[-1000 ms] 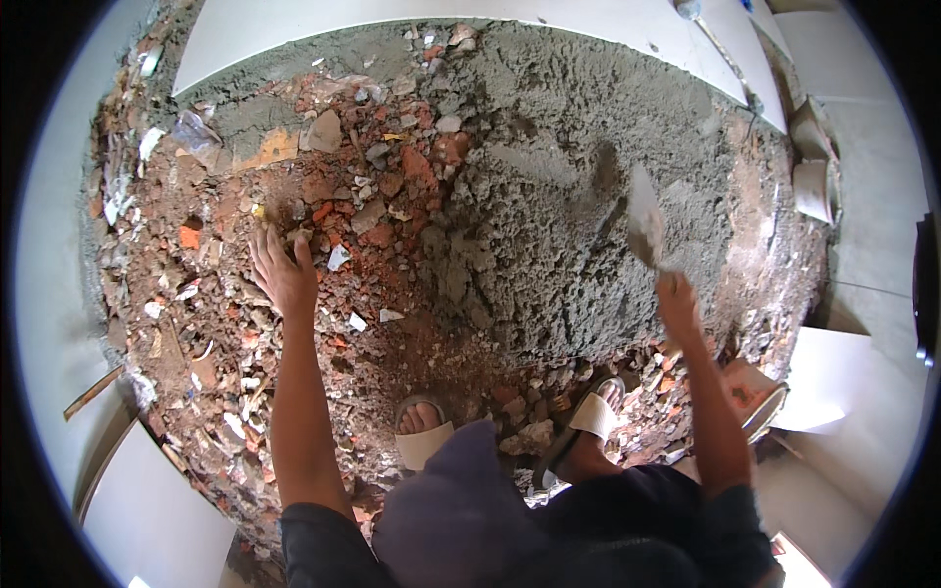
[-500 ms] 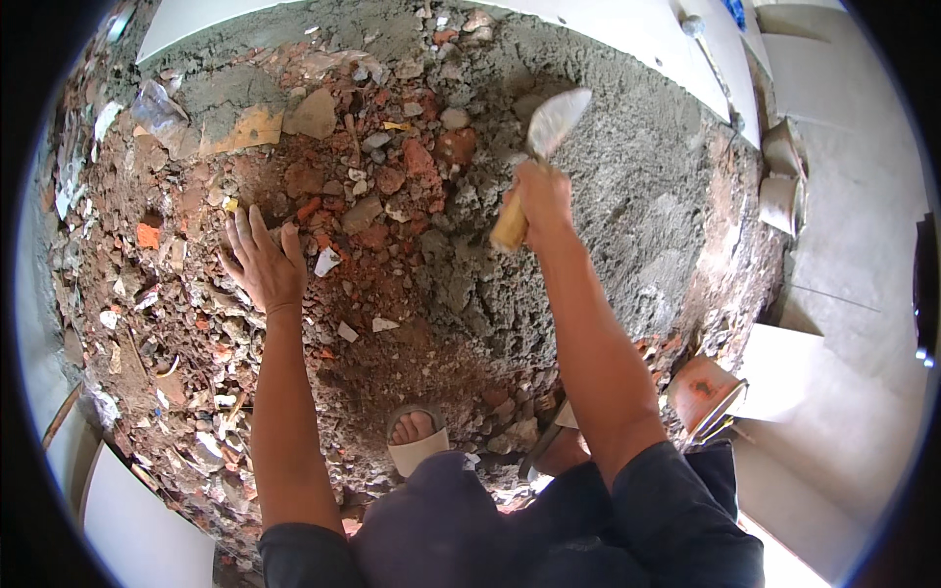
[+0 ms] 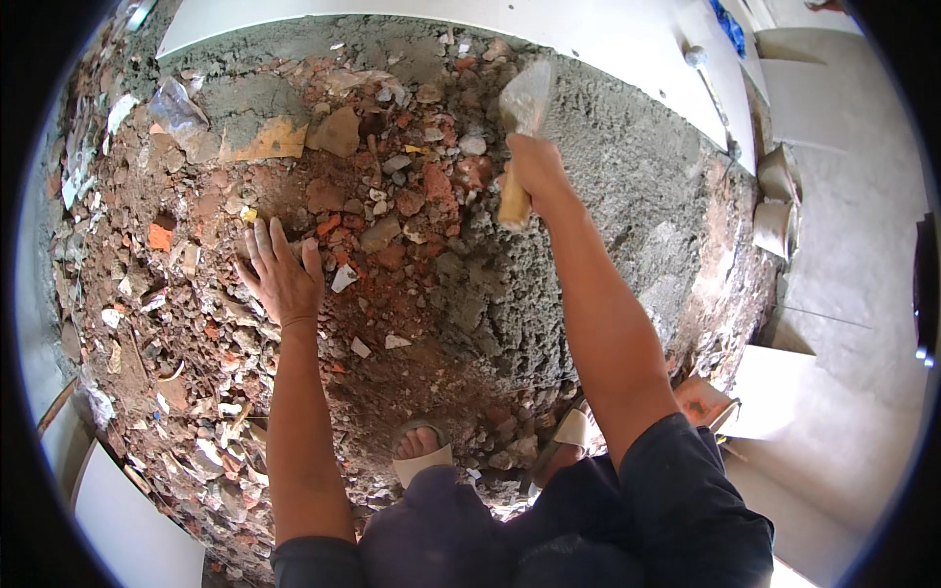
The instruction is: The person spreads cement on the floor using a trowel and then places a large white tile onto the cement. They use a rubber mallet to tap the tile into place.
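Rubble (image 3: 372, 323) and grey mortar (image 3: 637, 176), trowel (image 3: 525, 106) held near their border.
The left hand (image 3: 286, 279) is spread wide, empty, low over the rubble, apparently for balance; contact cannot be confirmed. The right hand (image 3: 536, 169) is closed around the trowel's yellow handle (image 3: 514, 204), so that the blade (image 3: 529, 86) is extended forward, above the mortar.

Right of centre, a hand could pass above the grey mortar (image 3: 637, 211) as far as the white panel (image 3: 598, 34) along the top. The right hand (image 3: 538, 172) and trowel (image 3: 528, 96) block upper centre; uneven brick rubble (image 3: 431, 191) lies between the forearms (image 3: 610, 323).
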Demonstrator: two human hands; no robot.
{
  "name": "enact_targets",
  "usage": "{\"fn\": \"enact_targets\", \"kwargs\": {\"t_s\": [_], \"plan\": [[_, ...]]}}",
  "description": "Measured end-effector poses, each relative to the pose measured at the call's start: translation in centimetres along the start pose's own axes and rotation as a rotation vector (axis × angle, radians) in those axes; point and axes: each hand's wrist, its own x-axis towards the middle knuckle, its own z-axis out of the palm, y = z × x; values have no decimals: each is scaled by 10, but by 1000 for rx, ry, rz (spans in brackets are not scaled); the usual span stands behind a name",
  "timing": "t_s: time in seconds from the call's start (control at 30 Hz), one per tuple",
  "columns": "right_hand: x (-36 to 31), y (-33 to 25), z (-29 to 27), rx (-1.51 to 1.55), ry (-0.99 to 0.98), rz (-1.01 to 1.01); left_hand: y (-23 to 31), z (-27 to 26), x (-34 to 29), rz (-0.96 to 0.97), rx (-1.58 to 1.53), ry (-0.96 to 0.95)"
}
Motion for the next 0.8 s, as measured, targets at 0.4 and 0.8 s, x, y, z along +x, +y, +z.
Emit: {"fn": "enact_targets", "kwargs": {"t_s": [0.4, 0.8], "plan": [[20, -28, -85, -103, -50, 188, 0, -1, 0, -19, 18, -52], [15, -27, -60, -472, -161, -129, -1, 1, 0, -11, 33, -50]]}}
